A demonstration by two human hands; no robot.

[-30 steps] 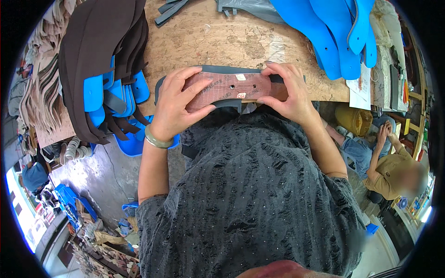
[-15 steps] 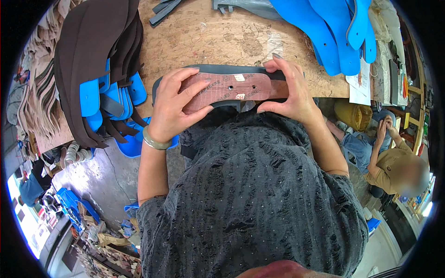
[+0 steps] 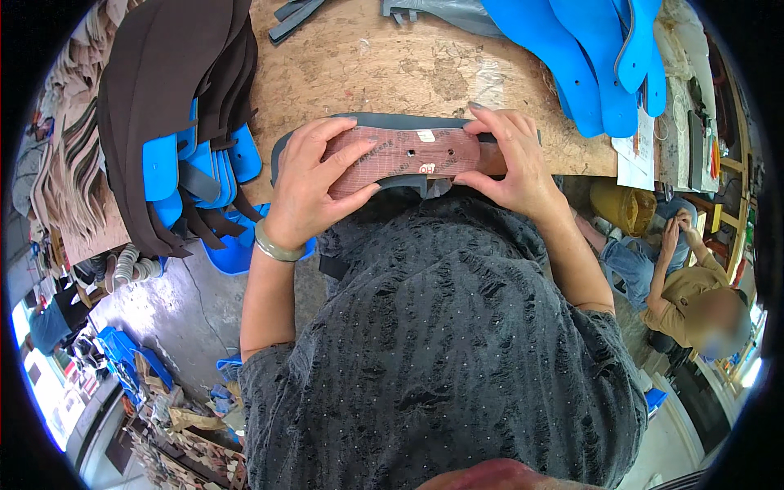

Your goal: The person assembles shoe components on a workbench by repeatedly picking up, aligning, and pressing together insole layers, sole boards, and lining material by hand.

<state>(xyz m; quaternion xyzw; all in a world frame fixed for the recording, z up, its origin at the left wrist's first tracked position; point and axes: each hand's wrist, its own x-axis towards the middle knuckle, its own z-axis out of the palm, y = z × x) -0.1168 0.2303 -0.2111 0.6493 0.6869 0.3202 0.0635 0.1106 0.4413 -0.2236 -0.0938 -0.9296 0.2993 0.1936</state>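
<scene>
A reddish-brown insole board [image 3: 390, 162] with two small holes and a white patch lies on a dark grey sole-shaped sheet [image 3: 378, 120] at the table's near edge. Across the left part of the board spreads my left hand [image 3: 306, 175], its thumb at the near edge and its fingers on top and along the far edge. At the board's right end, my right hand [image 3: 518, 159] curves round it, thumb at the near side and fingers at the far side. Both palms hide the ends of the grey sheet.
Brown upper pieces [image 3: 155, 106] with blue parts [image 3: 161, 171] are heaped at the left. Blue insole-shaped pieces [image 3: 600, 73] lie at the far right, by white paper [image 3: 634, 159]. Grey strips [image 3: 298, 18] sit at the back. A seated person [image 3: 694, 294] is to the right.
My right thumb and fingers have drawn in leftward to the board's right end. My left hand keeps its hold, and the board has hardly moved.
</scene>
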